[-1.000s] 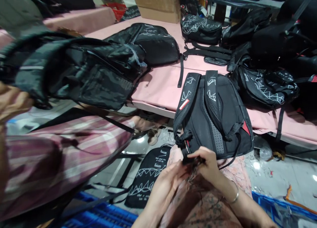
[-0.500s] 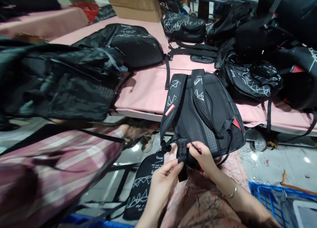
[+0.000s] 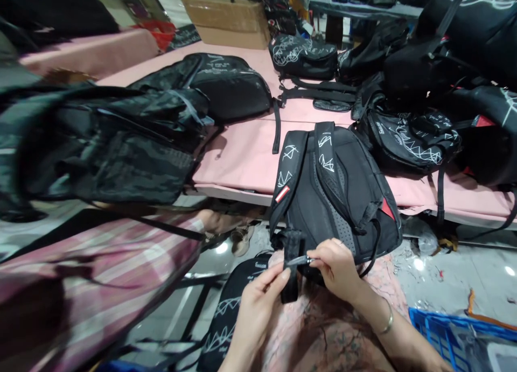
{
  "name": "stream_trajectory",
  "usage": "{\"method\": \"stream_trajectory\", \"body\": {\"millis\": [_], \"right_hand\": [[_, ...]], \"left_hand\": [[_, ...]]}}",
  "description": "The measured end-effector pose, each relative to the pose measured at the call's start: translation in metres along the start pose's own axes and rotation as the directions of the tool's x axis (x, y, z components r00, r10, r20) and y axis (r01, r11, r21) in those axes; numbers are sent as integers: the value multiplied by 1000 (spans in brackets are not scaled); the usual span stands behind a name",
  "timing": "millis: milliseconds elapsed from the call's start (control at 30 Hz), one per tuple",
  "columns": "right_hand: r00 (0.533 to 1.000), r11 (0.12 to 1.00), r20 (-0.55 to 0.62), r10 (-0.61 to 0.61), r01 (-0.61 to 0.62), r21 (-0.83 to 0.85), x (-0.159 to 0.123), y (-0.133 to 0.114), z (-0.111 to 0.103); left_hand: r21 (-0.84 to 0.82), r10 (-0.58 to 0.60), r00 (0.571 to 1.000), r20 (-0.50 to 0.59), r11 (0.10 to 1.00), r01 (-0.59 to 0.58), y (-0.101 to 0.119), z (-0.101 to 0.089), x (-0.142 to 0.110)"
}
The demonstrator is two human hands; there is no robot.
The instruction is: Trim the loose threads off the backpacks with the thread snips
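Observation:
A black backpack (image 3: 357, 167) lies back side up over the pink table's edge, its shoulder straps showing white line drawings and its lower end toward my lap. My left hand (image 3: 264, 288) is closed in a pinch on a short black webbing strap (image 3: 291, 286) hanging from the backpack's near left corner. Closed around small thread snips (image 3: 302, 260), my right hand (image 3: 333, 264) is just right of that strap. The silver blades point left and lie against the webbing; whether they cut into it cannot be seen.
More black backpacks (image 3: 230, 86) lie on the pink table (image 3: 238, 159), with a pile (image 3: 416, 135) at the right. A cardboard box (image 3: 226, 25) stands behind. A person in a plaid garment (image 3: 161, 264) is close at left. Blue crates (image 3: 436, 334) stand low by me.
My right hand has turned, and the snips' silver blades now reach across to the strap. My left hand keeps its pinch on the strap. The view has shifted slightly.

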State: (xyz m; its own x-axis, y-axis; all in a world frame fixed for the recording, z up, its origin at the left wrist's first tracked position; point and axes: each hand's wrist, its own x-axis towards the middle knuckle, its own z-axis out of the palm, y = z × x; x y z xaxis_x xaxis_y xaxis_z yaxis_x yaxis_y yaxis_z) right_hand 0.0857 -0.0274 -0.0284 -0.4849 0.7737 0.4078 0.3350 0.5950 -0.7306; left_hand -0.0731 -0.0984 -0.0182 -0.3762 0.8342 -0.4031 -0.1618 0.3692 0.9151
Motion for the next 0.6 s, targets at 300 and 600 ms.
{"method": "stream_trajectory", "body": {"millis": [300,600], "right_hand": [[968,934,-12,252,-240,263,-16,9,-29],[814,880,-342,469,-400,255,-34,54,-85]], "left_hand": [[498,336,894,297,744,-445,16,-23,57],[624,340,940,8,734,-270,32,-31,156]]}}
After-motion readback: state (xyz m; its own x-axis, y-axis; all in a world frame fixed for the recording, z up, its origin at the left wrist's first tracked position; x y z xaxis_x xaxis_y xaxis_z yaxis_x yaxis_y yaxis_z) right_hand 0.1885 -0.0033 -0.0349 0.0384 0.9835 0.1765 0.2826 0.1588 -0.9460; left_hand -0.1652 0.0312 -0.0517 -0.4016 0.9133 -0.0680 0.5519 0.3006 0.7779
